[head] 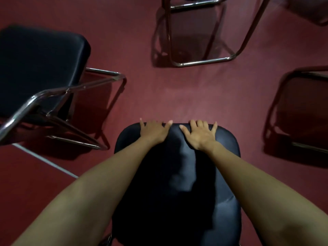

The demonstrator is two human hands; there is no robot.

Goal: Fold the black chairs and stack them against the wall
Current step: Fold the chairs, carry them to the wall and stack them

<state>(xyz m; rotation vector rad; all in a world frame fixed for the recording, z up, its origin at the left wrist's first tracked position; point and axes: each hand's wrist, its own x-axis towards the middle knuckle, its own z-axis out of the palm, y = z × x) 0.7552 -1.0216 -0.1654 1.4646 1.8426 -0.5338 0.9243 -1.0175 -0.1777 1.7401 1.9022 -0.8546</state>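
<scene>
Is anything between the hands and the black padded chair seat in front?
Nothing: the left hand and right hand already grip the black padded chair seat at its far edge. The wall is out of view.

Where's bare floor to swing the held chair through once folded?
Bare red floor lies straight ahead of the middle chair, bordered by the left chair, the far chair frame and the right chair. Both sides are tight; the left chair's legs come closest.
</scene>
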